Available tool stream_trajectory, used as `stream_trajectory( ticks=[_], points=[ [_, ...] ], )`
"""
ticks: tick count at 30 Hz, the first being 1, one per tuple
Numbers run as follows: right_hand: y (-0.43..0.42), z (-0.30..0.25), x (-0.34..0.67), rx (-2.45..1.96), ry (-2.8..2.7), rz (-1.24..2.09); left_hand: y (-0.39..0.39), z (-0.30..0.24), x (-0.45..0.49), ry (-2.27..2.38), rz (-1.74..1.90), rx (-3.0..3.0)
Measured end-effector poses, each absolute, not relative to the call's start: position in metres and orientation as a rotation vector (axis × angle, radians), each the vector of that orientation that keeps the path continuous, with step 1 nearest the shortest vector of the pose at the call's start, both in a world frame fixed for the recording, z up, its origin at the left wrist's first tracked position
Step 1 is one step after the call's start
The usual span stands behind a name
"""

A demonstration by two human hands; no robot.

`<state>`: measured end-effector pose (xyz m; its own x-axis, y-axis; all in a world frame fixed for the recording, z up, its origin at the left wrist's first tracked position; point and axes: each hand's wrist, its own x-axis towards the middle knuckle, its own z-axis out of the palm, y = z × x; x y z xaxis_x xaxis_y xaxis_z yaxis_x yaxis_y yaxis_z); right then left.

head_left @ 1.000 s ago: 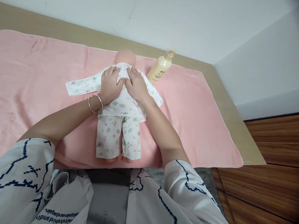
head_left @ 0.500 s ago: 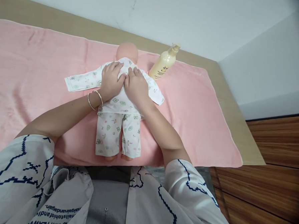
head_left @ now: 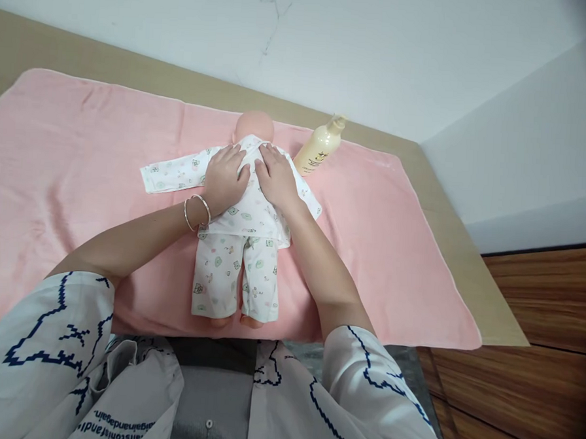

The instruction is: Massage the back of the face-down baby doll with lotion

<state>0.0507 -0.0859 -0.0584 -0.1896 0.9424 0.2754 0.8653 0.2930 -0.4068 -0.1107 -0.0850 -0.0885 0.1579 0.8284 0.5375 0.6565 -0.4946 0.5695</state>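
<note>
A baby doll [head_left: 254, 127] lies on a pink towel [head_left: 380, 250], with its bare head away from me and its feet toward me. It wears a white printed long-sleeved top [head_left: 254, 217] and matching trousers [head_left: 216, 274]. My left hand [head_left: 226, 180] rests flat on the left side of the doll's upper body, fingers stretched toward its shoulder; two bangles circle that wrist. On the right side of the same top, my right hand [head_left: 278, 178] lies flat with fingers extended. The thumbs are a little apart, and neither hand grasps anything.
A pale yellow pump bottle [head_left: 320, 145] stands on the towel just right of the doll's shoulder. Beneath the towel is a light wooden table [head_left: 445, 214], set against a white wall [head_left: 370, 53]. Brown wood-grain panels [head_left: 554, 292] are at the lower right.
Both hands have shifted slightly outward over the doll's upper body, and the gap between the thumbs has widened. The whole scene sits lower in view as the camera has tilted.
</note>
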Motion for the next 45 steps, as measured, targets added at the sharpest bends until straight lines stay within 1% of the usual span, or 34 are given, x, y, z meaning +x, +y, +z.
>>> stream_trajectory(
  ticks=[9,16,28,32,39,42,45],
  points=[
    [-0.118,-0.061,0.019,-1.693,-2.021,0.153,-0.076,-0.096,-0.112,1.47,1.303,2.12],
    [-0.103,-0.061,0.04,-1.567,-2.011,0.215,-0.078,-0.096,-0.113,1.478,1.309,2.142],
    [-0.133,-0.029,0.034,-1.458,-1.944,0.062,-0.087,-0.091,-0.116,1.42,1.402,2.125],
    [-0.135,-0.033,0.035,-1.461,-1.948,0.003,-0.087,-0.092,-0.115,1.416,1.451,2.115],
    [-0.112,-0.071,0.029,-1.447,-1.957,0.269,-0.08,-0.105,-0.116,1.203,1.628,1.976],
    [-0.113,-0.067,0.029,-1.466,-1.965,0.298,-0.08,-0.108,-0.116,1.136,1.663,1.925],
    [-0.119,-0.054,0.032,-1.417,-1.927,0.25,-0.081,-0.108,-0.116,1.103,1.676,1.903]
  ],
)
